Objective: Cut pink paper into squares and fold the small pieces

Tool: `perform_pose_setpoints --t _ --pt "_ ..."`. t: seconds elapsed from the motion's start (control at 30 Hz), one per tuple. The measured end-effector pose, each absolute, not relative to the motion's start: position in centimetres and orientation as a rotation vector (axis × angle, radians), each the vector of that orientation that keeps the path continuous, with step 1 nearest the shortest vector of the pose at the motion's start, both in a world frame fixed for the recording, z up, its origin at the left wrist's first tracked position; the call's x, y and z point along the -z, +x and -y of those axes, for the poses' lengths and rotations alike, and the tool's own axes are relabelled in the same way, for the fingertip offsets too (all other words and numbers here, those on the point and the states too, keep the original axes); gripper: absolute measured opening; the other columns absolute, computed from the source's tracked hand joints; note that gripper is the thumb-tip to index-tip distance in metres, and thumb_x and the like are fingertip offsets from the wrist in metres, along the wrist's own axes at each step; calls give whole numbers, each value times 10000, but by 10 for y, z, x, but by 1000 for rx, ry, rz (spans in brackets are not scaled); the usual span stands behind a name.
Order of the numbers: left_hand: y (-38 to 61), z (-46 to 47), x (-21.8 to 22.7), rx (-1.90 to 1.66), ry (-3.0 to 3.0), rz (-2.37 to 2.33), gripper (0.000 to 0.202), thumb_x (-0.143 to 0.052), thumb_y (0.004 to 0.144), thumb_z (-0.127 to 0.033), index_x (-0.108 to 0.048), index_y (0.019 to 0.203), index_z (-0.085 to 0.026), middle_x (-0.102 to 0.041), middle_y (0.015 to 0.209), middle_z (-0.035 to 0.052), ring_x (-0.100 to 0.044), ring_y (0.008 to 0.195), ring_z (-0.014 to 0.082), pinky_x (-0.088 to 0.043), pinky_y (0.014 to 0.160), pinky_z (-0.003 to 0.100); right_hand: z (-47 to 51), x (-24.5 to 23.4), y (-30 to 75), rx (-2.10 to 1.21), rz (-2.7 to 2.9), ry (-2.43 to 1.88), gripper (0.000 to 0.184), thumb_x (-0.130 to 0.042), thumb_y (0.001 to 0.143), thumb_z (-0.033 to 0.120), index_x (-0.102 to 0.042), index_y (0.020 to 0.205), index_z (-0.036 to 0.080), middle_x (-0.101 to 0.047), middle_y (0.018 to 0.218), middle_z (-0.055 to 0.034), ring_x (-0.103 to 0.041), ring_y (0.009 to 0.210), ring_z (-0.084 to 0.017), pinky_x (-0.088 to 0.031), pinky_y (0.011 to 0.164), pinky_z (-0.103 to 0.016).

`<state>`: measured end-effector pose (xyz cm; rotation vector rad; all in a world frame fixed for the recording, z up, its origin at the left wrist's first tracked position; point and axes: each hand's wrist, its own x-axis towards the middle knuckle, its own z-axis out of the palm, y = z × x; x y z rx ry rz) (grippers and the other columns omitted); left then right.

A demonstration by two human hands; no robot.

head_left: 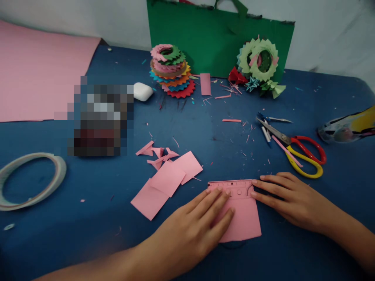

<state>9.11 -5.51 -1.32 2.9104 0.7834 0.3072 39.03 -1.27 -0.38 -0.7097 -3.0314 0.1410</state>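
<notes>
A square of pink paper [243, 220] lies at the front of the table, with a clear ruler [238, 187] along its far edge. My left hand [196, 224] rests flat across both, fingers stretched out and pressing on the ruler. At the ruler's right end, the fingertips of my right hand [288, 199] touch its corner and the paper's edge, fingers extended. Left of the square, several cut pink pieces [166, 177] overlap one another. Small folded pink pieces [158, 154] lie just beyond them. Under my left palm, part of the square is hidden.
Scissors [288, 142] with red and yellow handles lie at right, near a pen [266, 132]. Folded paper rings [172, 72] and a pale green ring [263, 62] stand before a green board [193, 35]. Tape [60, 171], a white case [142, 91] and a pink sheet [41, 74] are left.
</notes>
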Motion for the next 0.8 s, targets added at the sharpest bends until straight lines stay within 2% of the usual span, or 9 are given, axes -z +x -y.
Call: perform_pose_setpoints --t 0.23,0.8 --pt "91 56 14 -321 2901 -764 446 -517 886 -231 -448 1312 -115 -462 1357 173 -385 1288 302 -380 1040 432 12 3 389 -140 2993 -706 426 -360 903 92 -510 1275 237 -561 1256 -63 -511 1137 -208 -419 881 -387" --pt "91 57 15 -338 2893 -785 423 -502 888 -200 -463 1301 -118 -479 1346 162 -390 1281 309 -368 1053 438 11 4 391 -134 3046 -666 460 -309 908 61 -462 1315 211 -484 1341 -52 -442 1193 -207 -352 906 -394"
